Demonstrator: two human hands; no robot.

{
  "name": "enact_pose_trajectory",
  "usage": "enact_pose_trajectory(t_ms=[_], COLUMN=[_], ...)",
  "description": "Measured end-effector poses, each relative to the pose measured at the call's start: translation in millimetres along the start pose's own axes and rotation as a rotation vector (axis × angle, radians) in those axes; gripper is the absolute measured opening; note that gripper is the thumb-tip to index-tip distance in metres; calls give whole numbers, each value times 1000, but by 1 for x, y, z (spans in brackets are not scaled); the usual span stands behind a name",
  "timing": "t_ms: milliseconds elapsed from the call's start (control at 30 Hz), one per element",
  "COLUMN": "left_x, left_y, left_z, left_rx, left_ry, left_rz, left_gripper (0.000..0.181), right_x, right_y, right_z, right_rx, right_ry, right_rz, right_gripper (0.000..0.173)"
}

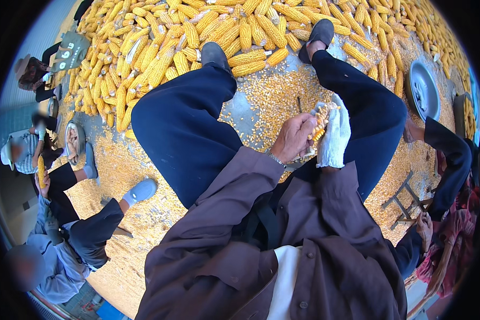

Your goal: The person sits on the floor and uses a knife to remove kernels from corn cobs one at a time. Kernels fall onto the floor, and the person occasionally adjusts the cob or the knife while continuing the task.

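Between my two hands is a corn cob (321,119), mostly stripped, with a few yellow kernels left near its lower end. My bare left hand (294,135), a metal-banded watch at its wrist, grips the cob from the left with the thumb against it. My right hand (335,134) wears a white knitted glove and is wrapped around the cob's other side. Loose corn kernels (274,106) lie scattered on the grey floor between my legs. A thin dark stick-like thing (299,104) stands up just beyond my hands; its kind is unclear.
A large heap of corn ears (176,44) spreads before my shoes. A metal basin (414,90) stands at right, beside a small wooden stool (408,200). Another basin (80,138) at left holds cobs. Several people sit nearby; one person's hand holds a corn ear (41,172).
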State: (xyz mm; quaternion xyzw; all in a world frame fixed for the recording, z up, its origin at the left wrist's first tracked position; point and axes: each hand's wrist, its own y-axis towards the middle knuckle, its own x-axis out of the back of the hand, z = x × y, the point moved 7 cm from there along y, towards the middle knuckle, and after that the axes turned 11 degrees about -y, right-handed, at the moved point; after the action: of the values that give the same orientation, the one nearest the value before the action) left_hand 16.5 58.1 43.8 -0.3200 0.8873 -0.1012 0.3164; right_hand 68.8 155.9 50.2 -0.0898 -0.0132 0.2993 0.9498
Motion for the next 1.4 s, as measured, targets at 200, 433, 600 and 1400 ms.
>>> enact_pose_trajectory(t_ms=[200,433,600,1400], left_x=[5,6,14,-6], left_y=[6,5,-1,-15], left_z=[-2,-12,-7,-29], left_rx=[17,-452,-271,-456], left_ry=[-141,288,105,443], left_rz=[-34,-124,-174,-83], left_gripper=[32,40,30,37], right_x=[-7,-7,-16,5], right_y=[5,0,-5,14], right_z=[11,11,8,-20], right_rx=[52,102,117,112], right_ry=[-45,-132,-98,-141], right_rz=[39,34,100,119], right_gripper=[35,40,40,43])
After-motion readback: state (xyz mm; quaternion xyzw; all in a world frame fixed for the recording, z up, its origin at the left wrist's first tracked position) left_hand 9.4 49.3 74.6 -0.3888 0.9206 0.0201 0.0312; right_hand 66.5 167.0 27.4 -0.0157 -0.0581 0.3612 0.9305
